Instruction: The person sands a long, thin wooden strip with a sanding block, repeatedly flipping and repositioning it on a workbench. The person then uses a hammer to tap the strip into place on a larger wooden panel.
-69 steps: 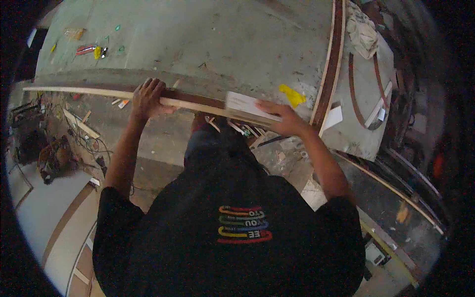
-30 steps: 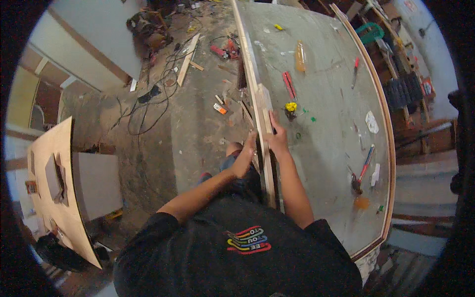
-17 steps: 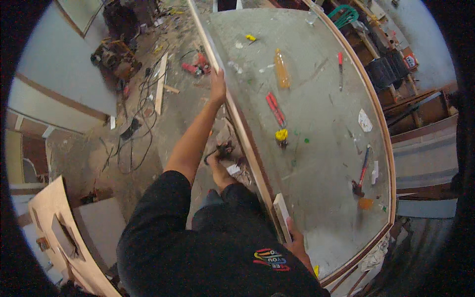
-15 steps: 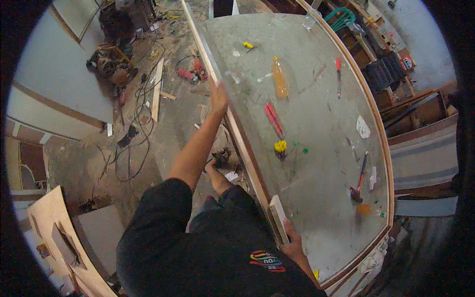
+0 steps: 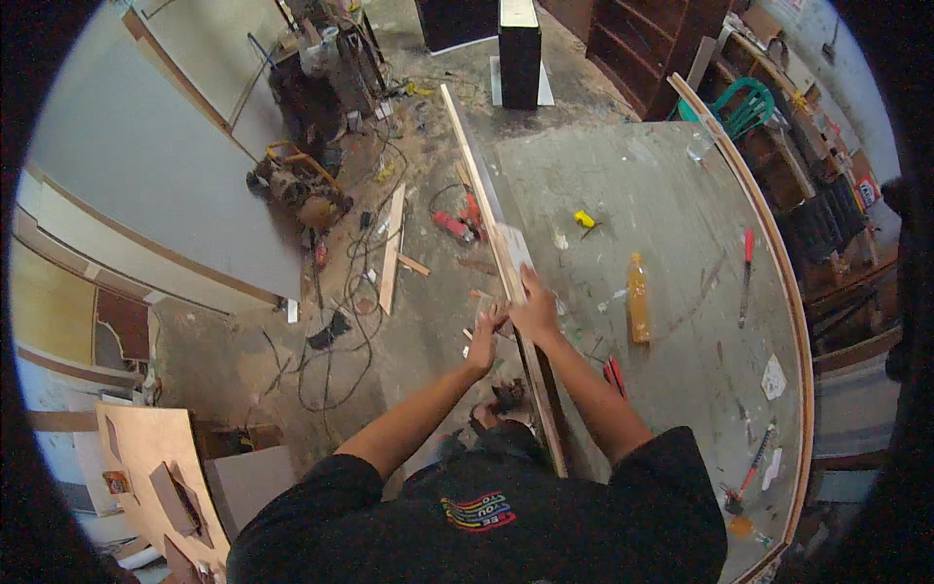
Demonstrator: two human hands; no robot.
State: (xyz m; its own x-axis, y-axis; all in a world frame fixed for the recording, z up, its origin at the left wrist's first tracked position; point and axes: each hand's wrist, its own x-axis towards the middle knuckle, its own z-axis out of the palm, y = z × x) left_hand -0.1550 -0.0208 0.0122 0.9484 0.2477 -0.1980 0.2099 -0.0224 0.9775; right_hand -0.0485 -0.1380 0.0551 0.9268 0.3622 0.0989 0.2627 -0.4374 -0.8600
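A long, narrow wooden edge (image 5: 470,161) runs away from me along the left side of the wide grey-green worktop (image 5: 603,204). My right hand (image 5: 533,311) is closed round a short pale wooden block (image 5: 515,245), which it holds against that edge. My left hand (image 5: 484,341) is just left of it, its fingers stretched out and touching the edge's outer side. On the worktop to the right lie a bottle of orange liquid (image 5: 638,297) and a red-handled tool (image 5: 614,375), partly hidden by my right forearm.
A yellow tape measure (image 5: 584,219), a red-handled screwdriver (image 5: 747,277) and a hammer (image 5: 749,477) lie on the worktop. Black cables (image 5: 336,375), a red power tool (image 5: 452,226) and wood strips (image 5: 393,248) cover the floor to the left. A green chair (image 5: 747,105) stands at the far right.
My right hand has carried the wooden block from the edge's near end forward to mid-length. My left hand is now beside it, its fingers loosened from the edge. The view has shifted.
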